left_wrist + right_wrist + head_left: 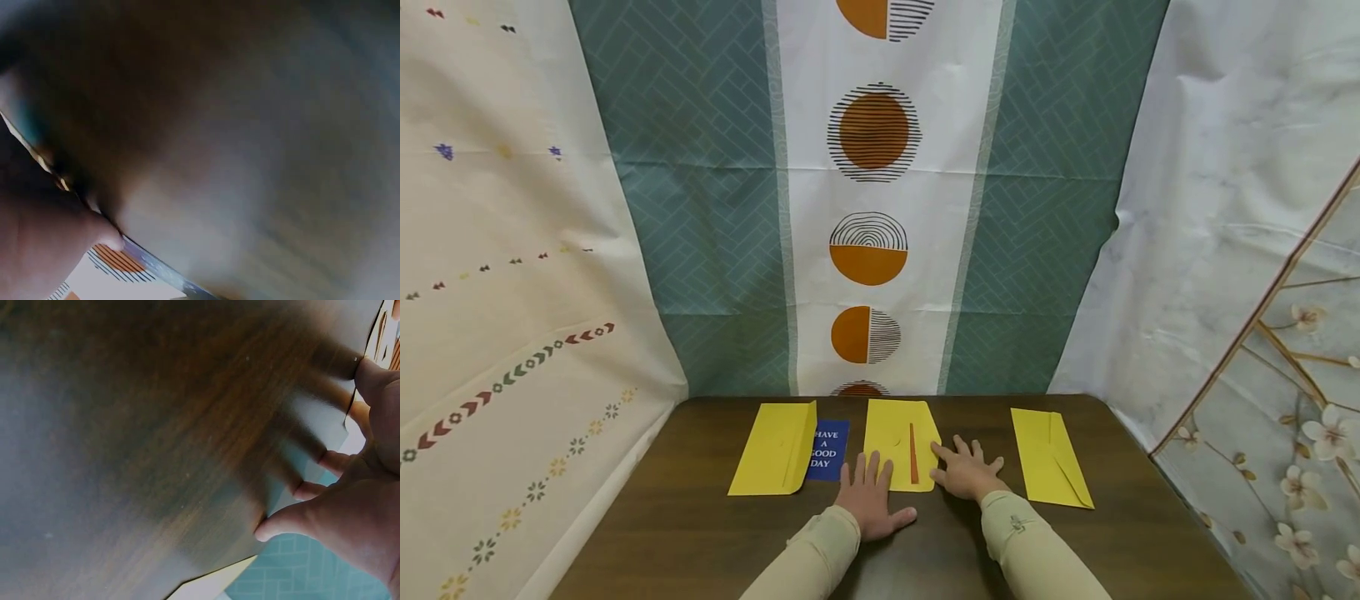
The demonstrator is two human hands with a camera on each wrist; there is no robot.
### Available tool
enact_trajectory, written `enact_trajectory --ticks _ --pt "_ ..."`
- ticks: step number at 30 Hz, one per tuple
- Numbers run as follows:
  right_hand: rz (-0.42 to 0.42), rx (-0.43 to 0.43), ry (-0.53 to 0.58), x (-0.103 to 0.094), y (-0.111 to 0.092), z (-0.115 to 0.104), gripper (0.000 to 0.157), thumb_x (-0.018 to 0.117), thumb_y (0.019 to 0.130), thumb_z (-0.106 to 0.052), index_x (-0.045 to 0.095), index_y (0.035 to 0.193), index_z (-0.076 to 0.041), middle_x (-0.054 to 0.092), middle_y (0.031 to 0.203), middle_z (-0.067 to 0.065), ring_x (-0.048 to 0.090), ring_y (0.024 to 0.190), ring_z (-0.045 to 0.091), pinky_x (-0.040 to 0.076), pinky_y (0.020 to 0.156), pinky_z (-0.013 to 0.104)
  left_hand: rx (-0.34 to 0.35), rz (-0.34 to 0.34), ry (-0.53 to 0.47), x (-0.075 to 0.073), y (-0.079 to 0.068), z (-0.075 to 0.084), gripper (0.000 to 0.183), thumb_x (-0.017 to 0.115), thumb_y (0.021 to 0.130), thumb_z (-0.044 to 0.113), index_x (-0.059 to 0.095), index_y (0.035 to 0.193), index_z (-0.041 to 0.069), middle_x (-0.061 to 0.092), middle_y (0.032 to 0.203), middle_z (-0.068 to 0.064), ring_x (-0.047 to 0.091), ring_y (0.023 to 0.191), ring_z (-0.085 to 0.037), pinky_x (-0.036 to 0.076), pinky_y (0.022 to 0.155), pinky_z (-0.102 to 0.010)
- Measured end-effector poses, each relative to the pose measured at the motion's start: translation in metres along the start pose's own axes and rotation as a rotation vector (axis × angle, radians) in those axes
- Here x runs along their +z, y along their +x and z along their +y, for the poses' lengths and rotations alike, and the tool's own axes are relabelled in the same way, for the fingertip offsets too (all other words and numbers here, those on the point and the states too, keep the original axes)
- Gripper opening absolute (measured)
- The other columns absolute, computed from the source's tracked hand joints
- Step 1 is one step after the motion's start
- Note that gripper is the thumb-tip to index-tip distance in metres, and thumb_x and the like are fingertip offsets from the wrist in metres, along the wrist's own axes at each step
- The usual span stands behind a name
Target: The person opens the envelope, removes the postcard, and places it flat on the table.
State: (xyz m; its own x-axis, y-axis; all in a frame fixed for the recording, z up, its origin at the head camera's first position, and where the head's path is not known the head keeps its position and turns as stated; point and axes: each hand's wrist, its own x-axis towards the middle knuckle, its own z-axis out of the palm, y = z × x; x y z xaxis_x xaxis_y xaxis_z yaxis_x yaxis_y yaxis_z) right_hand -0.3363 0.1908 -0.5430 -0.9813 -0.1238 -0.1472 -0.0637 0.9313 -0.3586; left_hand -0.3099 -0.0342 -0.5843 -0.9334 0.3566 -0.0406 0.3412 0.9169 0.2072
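A yellow envelope (886, 425) lies at the middle of the table, with a narrow reddish strip (913, 454) running lengthwise on its right half. My left hand (865, 502) rests at its lower left corner, fingers straight and overlapping the envelope, thumb stretched out to the right. Spread wide, my right hand (967, 472) is just right of the same envelope, two digits at its right edge. The right wrist view shows its fingertips (265, 532) touching the dark tabletop. The left wrist view is mostly blurred, with part of the left hand (44, 244) at lower left.
On the left lies another yellow envelope (767, 454), its right side overlapping a blue card (829, 454) printed "HAVE A GOOD DAY". A third yellow envelope (1048, 458) lies to the right. Patterned curtains (700, 208) hang behind and beside the dark wooden table (685, 521).
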Motion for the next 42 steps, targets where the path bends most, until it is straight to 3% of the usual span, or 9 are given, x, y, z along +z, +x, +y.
enact_trajectory --ticks 6,14,20,26,32,42 --pt "-0.002 0.003 -0.002 0.003 0.002 0.000 0.060 0.063 0.107 -0.039 0.047 0.163 -0.025 0.028 0.175 0.024 0.016 0.161 0.060 0.004 0.116 0.091 -0.040 0.032 -0.009 0.018 0.007 0.003 0.101 0.037 0.096 0.087 0.035 0.168 0.017 0.024 0.179 -0.015 0.015 0.165 -0.049 0.010 0.127 -0.077" --pt "0.033 0.000 -0.008 0.000 0.000 0.004 0.059 0.065 0.106 -0.040 0.050 0.161 -0.023 0.031 0.173 0.025 0.019 0.159 0.060 0.006 0.114 0.092 -0.127 0.101 -0.071 0.025 0.017 0.015 0.094 0.040 0.103 0.076 0.033 0.168 0.009 0.022 0.179 -0.016 0.015 0.167 -0.044 0.008 0.128 -0.075" --pt "0.044 -0.003 -0.018 -0.005 0.000 0.004 0.058 0.065 0.106 -0.040 0.052 0.160 -0.024 0.031 0.173 0.024 0.021 0.159 0.059 0.008 0.114 0.092 -0.222 0.147 -0.186 0.020 0.022 0.026 0.096 0.050 0.104 0.067 0.029 0.166 -0.003 0.020 0.178 -0.023 0.014 0.167 -0.043 0.004 0.130 -0.074" --pt "0.031 0.007 -0.021 -0.002 0.001 0.000 0.058 0.065 0.106 -0.040 0.052 0.160 -0.025 0.032 0.173 0.023 0.023 0.160 0.057 0.010 0.114 0.092 -0.320 0.254 -0.267 0.009 0.026 0.038 0.099 0.067 0.096 0.057 0.034 0.160 -0.012 0.031 0.170 -0.033 0.027 0.161 -0.050 0.010 0.126 -0.079" --pt "0.038 0.009 -0.022 0.005 0.002 -0.001 0.058 0.067 0.105 -0.040 0.054 0.158 -0.023 0.035 0.172 0.023 0.025 0.159 0.057 0.011 0.113 0.092 -0.378 0.221 -0.259 0.000 0.025 0.044 0.101 0.072 0.094 0.056 0.036 0.159 -0.013 0.034 0.169 -0.034 0.031 0.159 -0.050 0.014 0.125 -0.080" --pt "0.043 -0.001 -0.015 0.006 0.001 0.000 0.057 0.067 0.105 -0.039 0.054 0.158 -0.023 0.035 0.172 0.024 0.024 0.159 0.057 0.010 0.113 0.092 -0.414 0.193 -0.279 -0.001 0.033 0.046 0.092 0.073 0.095 0.052 0.042 0.156 -0.009 0.037 0.167 -0.033 0.032 0.157 -0.054 0.014 0.122 -0.083"
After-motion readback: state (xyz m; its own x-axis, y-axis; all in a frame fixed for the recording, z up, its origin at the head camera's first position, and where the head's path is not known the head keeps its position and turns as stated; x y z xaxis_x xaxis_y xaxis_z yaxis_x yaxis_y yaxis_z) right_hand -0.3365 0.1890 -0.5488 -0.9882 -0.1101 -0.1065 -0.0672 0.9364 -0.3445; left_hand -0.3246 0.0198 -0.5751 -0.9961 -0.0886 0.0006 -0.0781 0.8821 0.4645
